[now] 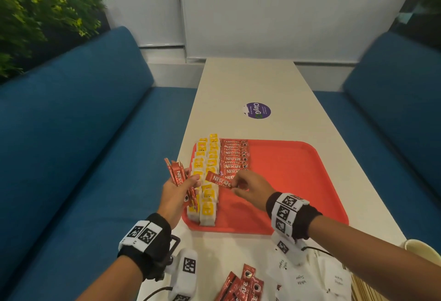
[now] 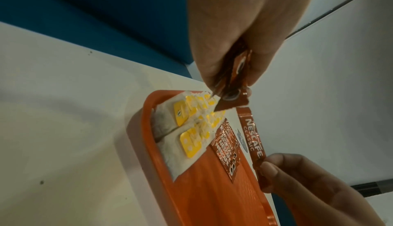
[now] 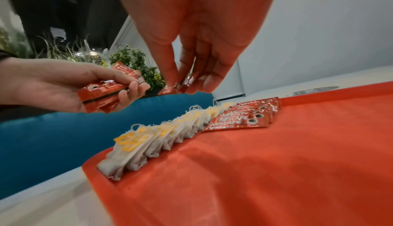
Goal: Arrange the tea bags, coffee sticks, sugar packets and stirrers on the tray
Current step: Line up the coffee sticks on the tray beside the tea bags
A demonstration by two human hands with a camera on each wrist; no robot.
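At the bottom edge of the head view we see a loose heap of red foil coffee sticks (image 1: 241, 286) and white paper sugar packets (image 1: 307, 281), both cut off by the frame, on the long white table (image 1: 250, 81). Just above them our forearms reach up the frame. Our left hand (image 1: 177, 189), left of centre, curls its fingers around a fanned bundle of red coffee sticks (image 1: 177, 175), held above the left rim of the flat red plastic tray (image 1: 298, 181). Our right hand (image 1: 250, 187), at centre, pinches one end of a single red Nescafe coffee stick (image 1: 219, 180) between thumb and fingertips, holding it level above the tray. Beneath it two rows of white tea bags with yellow tags (image 1: 207, 181) line the tray's left edge, and a row of overlapping red coffee sticks (image 1: 235, 157) runs beside them; the hand hides its near end. We cannot make out any stirrers.
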